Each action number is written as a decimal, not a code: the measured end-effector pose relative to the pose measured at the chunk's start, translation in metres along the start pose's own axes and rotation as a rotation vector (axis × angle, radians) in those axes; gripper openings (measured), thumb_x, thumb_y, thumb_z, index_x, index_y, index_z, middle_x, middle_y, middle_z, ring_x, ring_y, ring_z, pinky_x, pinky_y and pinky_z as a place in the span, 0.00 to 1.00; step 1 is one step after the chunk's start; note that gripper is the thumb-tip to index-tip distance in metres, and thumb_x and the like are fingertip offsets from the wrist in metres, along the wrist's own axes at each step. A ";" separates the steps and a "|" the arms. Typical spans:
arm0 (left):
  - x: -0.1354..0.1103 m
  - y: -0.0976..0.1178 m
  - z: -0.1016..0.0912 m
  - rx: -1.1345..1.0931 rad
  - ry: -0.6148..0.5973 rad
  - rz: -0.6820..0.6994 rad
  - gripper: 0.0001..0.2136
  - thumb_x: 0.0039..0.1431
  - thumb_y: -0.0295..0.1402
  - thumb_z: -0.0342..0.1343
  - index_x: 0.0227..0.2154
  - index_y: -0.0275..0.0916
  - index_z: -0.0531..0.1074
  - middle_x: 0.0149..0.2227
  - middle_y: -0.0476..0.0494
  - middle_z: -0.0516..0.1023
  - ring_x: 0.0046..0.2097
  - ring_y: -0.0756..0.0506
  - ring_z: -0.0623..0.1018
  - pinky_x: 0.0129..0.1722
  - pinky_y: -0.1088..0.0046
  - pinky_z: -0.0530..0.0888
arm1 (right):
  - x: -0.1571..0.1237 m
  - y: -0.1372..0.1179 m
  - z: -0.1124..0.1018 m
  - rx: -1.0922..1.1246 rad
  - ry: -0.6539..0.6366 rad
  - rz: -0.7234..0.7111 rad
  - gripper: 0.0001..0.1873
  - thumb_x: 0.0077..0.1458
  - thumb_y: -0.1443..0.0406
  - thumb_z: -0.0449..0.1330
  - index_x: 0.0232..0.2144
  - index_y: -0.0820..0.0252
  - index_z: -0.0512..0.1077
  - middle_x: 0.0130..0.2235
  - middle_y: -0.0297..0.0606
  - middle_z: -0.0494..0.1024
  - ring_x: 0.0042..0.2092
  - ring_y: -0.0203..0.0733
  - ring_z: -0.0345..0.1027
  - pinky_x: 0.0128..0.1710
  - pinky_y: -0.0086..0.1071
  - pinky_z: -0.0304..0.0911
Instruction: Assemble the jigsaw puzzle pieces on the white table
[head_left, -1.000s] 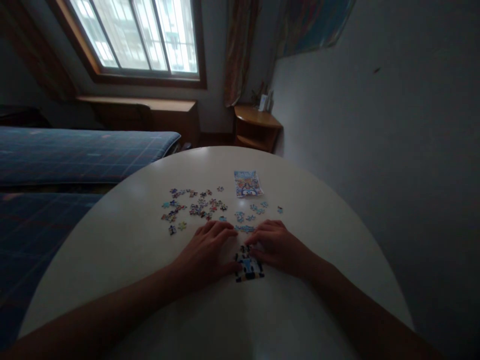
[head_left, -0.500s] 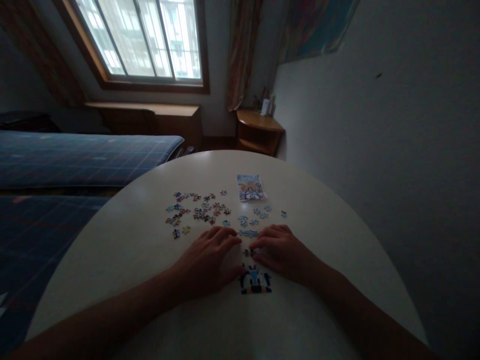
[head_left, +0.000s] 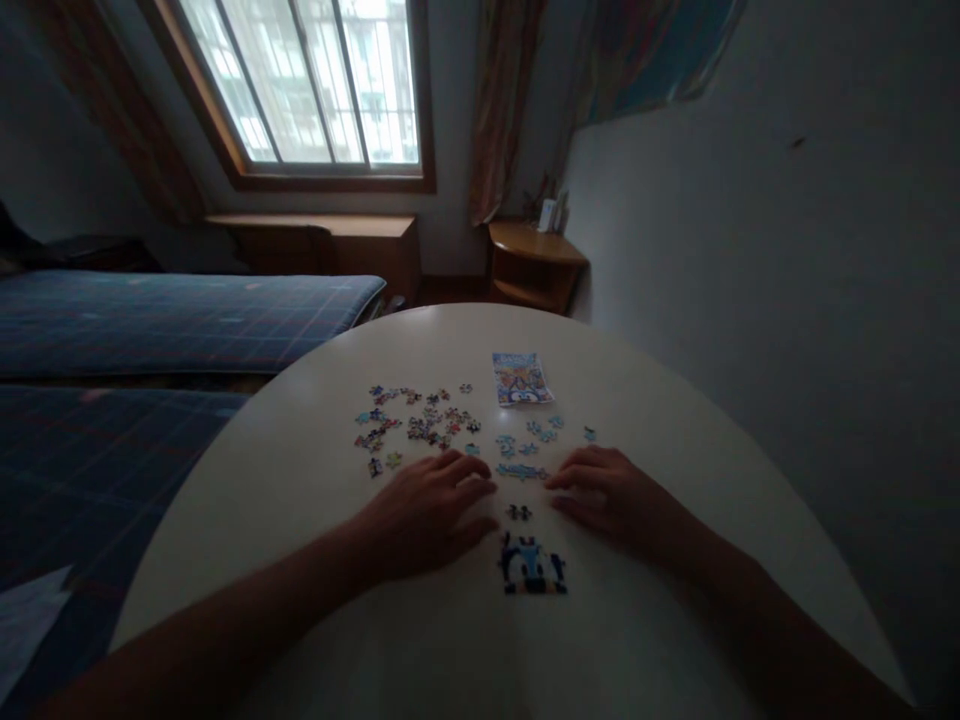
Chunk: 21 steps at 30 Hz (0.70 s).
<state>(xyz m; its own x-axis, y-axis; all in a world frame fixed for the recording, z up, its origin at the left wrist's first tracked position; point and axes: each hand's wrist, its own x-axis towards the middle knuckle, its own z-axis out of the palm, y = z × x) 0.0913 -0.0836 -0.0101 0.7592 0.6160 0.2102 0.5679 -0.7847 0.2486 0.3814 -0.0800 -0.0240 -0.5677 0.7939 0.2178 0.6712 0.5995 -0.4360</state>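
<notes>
On the round table (head_left: 675, 440), loose puzzle pieces (head_left: 424, 430)

Dim overall; daylight from far window (head_left: 315, 80), washed out nearly white. Faint glare on tabletop (head_left: 420, 345). Wall (head_left: 750, 300) darkens rightward. Puzzle pieces (head_left: 427, 430) slightly soft.

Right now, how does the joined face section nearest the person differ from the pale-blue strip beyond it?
The face section is a deeper block, while the pale-blue strip is one narrow row. The face section shows dark, white and blue patches; the pale-blue strip looks mostly light blue. Both are puzzle parts lying flat on the white table.
</notes>
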 end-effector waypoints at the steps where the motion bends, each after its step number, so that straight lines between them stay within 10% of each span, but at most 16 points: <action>1: 0.000 -0.009 -0.002 0.030 0.056 -0.052 0.10 0.68 0.38 0.51 0.46 0.41 0.73 0.50 0.42 0.76 0.49 0.41 0.75 0.48 0.60 0.75 | -0.001 0.002 -0.004 0.013 -0.001 0.011 0.07 0.59 0.61 0.61 0.39 0.54 0.78 0.41 0.41 0.79 0.43 0.44 0.73 0.46 0.41 0.65; 13: -0.004 -0.069 0.002 0.153 0.188 -0.294 0.11 0.64 0.35 0.54 0.46 0.41 0.75 0.51 0.40 0.76 0.51 0.38 0.74 0.51 0.56 0.74 | -0.007 0.021 -0.022 0.147 -0.083 0.196 0.11 0.61 0.60 0.56 0.34 0.55 0.78 0.38 0.38 0.79 0.35 0.38 0.74 0.37 0.32 0.70; 21: -0.022 -0.117 -0.035 0.256 0.269 -0.671 0.10 0.63 0.38 0.54 0.40 0.42 0.78 0.45 0.42 0.78 0.46 0.38 0.77 0.46 0.61 0.75 | -0.008 0.024 -0.025 0.140 -0.086 0.228 0.13 0.61 0.57 0.56 0.36 0.55 0.78 0.39 0.40 0.79 0.35 0.39 0.73 0.37 0.33 0.70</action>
<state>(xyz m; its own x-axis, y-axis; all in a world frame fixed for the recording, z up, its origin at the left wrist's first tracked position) -0.0028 -0.0026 -0.0109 0.1409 0.9360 0.3227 0.9606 -0.2081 0.1842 0.4140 -0.0695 -0.0147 -0.4520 0.8916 0.0281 0.7170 0.3818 -0.5832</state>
